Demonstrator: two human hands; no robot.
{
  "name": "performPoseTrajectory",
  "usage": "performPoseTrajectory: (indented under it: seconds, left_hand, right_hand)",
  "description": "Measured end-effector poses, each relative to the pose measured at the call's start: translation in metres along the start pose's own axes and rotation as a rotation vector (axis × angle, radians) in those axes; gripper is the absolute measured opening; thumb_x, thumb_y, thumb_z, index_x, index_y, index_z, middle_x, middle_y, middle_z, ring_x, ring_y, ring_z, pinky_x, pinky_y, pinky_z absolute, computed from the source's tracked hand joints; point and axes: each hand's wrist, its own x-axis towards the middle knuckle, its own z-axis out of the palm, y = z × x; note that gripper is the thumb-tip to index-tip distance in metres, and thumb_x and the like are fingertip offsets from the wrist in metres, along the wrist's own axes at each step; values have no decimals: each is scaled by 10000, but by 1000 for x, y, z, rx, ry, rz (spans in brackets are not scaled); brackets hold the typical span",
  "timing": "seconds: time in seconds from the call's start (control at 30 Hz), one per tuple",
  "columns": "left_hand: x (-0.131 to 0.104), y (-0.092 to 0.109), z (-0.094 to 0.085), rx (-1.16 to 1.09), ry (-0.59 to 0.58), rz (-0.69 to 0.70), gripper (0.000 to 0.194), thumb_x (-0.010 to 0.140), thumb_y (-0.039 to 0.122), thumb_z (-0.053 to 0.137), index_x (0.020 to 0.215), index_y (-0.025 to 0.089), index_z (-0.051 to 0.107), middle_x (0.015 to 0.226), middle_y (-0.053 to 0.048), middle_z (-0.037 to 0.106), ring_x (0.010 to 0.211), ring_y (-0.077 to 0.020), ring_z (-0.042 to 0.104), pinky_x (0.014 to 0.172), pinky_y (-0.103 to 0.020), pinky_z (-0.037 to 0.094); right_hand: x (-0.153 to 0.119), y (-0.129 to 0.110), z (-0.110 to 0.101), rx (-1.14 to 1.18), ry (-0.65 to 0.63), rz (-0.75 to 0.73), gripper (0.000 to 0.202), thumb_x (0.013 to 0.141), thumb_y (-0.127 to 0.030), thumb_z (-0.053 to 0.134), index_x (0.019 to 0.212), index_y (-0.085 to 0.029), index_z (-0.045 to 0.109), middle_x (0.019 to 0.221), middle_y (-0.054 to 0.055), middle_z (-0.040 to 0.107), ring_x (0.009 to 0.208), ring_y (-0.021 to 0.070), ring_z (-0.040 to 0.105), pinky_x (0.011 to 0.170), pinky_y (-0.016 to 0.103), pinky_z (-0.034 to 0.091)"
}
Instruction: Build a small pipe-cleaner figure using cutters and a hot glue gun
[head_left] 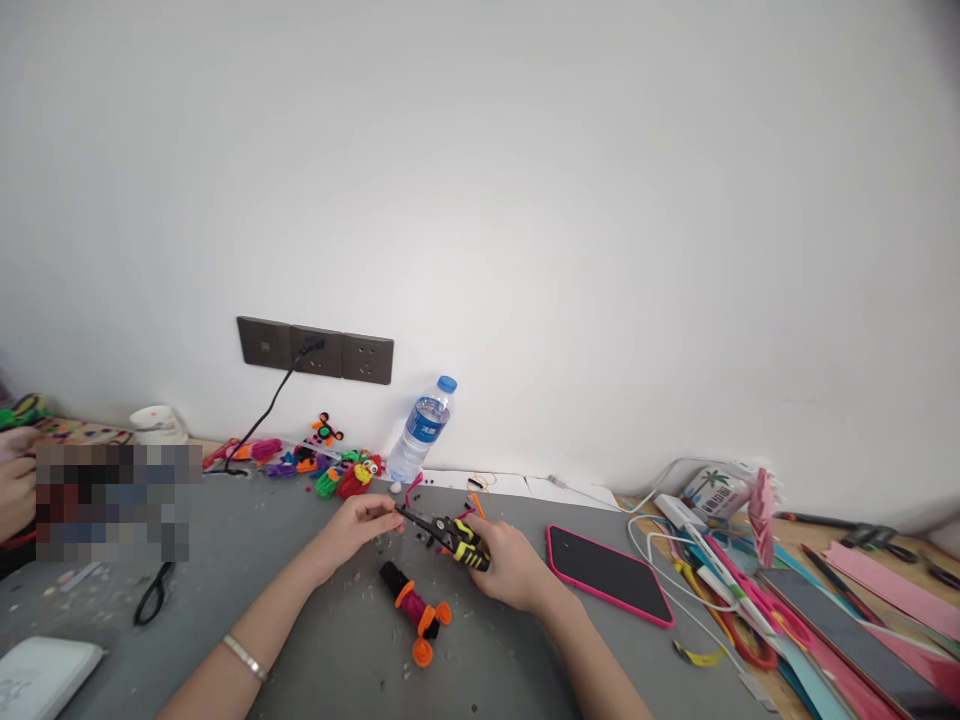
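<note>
My right hand (502, 562) is wrapped round the yellow and black handles of a pair of pliers (457, 540), whose dark jaws point left. Beside the jaw tips is my left hand (364, 530), thumb and fingers pressed together; what they hold, if anything, is too small to tell. On the grey mat (337, 640), just below both hands, lies a figure (416, 608) of black, magenta and orange fuzzy stems with two orange coils at its lower end.
A water bottle (424, 428) leans near the wall beside colourful fuzzy figures (352, 475). A pink-edged phone (609, 575) lies to the right, then cables, scissors (780, 620) and coloured paper. Another person's hand (15, 485) shows at far left, above a white box (46, 675).
</note>
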Motion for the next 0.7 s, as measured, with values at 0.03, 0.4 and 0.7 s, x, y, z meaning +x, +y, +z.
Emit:
performPoseTrajectory:
  seconds: [0.03,0.4,0.7]
  left_hand:
    - [0,0,0,-4,-7,1,293,795,467,624,707,188,638,774,-26,670,811,-199,590,761,-275,413]
    - [-6,10,-1,17,-83,-12,278,756,445,651,672,185,598,726,-20,678,767,-195,595,770,-289,434]
    - [-6,4,-2,54,-126,2,261,774,436,642,702,185,649,750,-29,689,776,-206,610,749,-284,444]
  right_hand:
    - [0,0,0,3,-2,-5,280,620,-129,523,878,-236,503,670,-24,528,588,141,412,530,232,195]
    - [-2,2,-2,-1,-18,-70,220,603,-120,512,768,-236,423,591,-61,403,525,117,312,508,233,184]
    - [-3,-1,-3,-42,-25,-58,175,626,-121,511,747,-222,437,608,-39,440,537,124,378,508,235,194]
